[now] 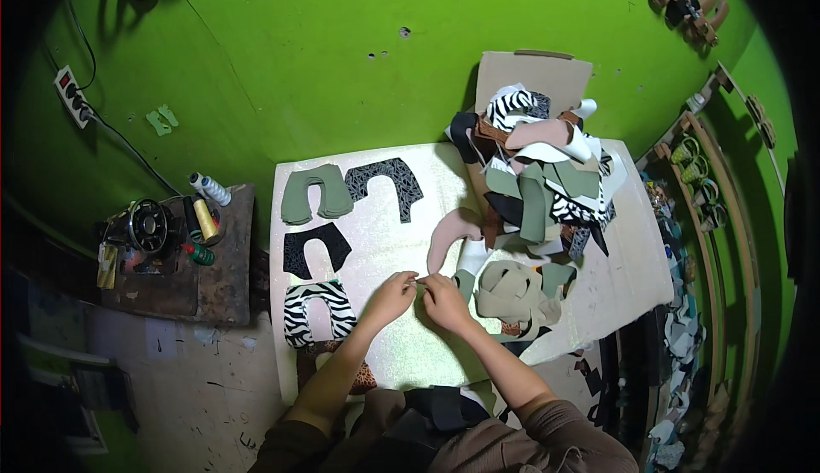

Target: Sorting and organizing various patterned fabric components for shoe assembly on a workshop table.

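Note:
Over the middle of the pale table, my left hand (391, 299) and my right hand (445, 304) meet with fingertips pinched together. Whatever lies between the fingers is too small to make out. Left of my hands are arch-shaped cut pieces: a zebra-striped stack (295, 319), a dark patterned piece (296, 255), a green stack (296, 199) and a grey-black patterned piece (398, 174). A brown leopard-print piece (364, 376) lies partly under my left forearm. Just beyond my right hand sits a curved pink piece (444, 238), with beige pieces (504, 289) heaped to the right.
A large heap of mixed offcuts (536, 191) spills from a cardboard box (536, 70) at the table's back right. To the left, a sewing machine (148, 227) and thread cones (205, 219) stand on a worn wooden stand (162, 298). Shelves with sandals (688, 161) line the right.

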Motion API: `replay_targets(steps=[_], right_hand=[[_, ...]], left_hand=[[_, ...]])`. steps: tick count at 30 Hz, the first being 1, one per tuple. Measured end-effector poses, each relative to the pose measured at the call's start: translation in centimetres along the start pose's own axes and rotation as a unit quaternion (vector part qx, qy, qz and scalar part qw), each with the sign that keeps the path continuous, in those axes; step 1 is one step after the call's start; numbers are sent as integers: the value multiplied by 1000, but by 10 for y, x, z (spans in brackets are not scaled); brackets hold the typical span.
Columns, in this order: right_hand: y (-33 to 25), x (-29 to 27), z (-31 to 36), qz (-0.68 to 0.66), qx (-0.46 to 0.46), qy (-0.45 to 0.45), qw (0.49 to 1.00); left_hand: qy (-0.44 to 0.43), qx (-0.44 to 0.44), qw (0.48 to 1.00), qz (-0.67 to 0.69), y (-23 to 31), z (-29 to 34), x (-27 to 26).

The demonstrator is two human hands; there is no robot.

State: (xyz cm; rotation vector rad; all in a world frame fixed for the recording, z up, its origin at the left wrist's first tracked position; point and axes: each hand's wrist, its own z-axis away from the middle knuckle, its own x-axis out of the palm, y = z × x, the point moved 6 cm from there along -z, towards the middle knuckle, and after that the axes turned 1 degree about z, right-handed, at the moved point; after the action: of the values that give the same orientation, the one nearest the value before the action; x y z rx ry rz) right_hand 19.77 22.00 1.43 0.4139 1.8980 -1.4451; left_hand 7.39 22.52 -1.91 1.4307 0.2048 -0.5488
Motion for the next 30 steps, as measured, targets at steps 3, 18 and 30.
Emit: replay_targets(steps=[3, 18, 30], right_hand=[[10, -4, -1, -35, 23, -3, 999], [105, 16, -25, -113, 332, 139, 926], [41, 12, -34, -502, 276, -9, 819]], left_hand=[[-13, 15, 1000, -17, 9, 8, 15], [9, 5, 999, 40, 17, 9, 6], [20, -148, 932, 330, 9, 12, -23]])
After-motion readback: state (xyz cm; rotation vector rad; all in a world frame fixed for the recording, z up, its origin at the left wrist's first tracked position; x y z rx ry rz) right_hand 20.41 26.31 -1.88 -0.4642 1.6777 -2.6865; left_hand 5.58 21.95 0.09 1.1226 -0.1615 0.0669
